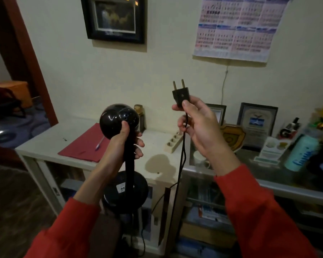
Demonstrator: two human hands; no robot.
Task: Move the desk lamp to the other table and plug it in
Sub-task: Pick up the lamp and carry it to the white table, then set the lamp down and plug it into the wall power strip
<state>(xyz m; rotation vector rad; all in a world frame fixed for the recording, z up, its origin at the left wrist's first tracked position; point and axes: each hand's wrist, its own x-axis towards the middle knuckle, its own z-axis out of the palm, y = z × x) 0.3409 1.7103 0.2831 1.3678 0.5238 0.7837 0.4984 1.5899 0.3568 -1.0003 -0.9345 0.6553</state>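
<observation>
1. Gripping the black desk lamp (126, 161) by its neck, the left hand (122, 144) has its fingers wrapped tight round the stem, thumb pressed up against the round shade (117, 120) just above the grip.
2. Below that grip the stem runs down to the lamp's round base (125, 192), which hangs in the air in front of the white table (45, 146), not resting on it.
3. To the right of the lamp, the right hand (199, 125) pinches the black plug (180, 95) between thumb and forefinger, its two pins pointing up.
4. From under this grip the black cord (179, 174) drops down past the table's front edge.
5. Beyond the two hands, on the tabletop, a cream power strip (173, 143) lies just behind the right hand's fingers, well apart from the plug.
6. Beyond the left grip lies a red folder (82, 148) with a pen (99, 143) on it.
</observation>
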